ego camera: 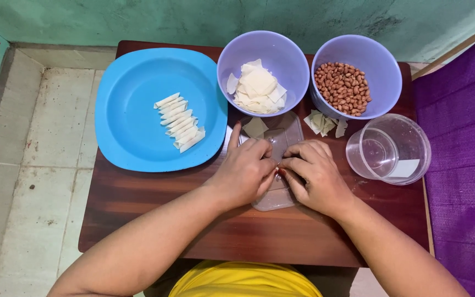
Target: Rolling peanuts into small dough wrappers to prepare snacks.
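My left hand point(244, 169) and my right hand point(313, 175) meet over a clear plastic board point(284, 131) on the small wooden table point(138, 203). Their fingertips pinch together on something small between them; it is hidden by the fingers. A square dough wrapper point(255, 127) lies on the board just beyond my left hand. To the left, a blue plate point(133, 126) holds several rolled white wrappers point(180, 122) in a row.
A purple bowl point(281, 52) of flat wrappers point(257, 88) and a purple bowl point(377, 55) of peanuts point(343, 87) stand at the back. A few wrapper scraps point(322, 122) lie between them. A clear round container point(390, 148) sits right. Purple cloth point(463, 143) borders the right, tiled floor the left.
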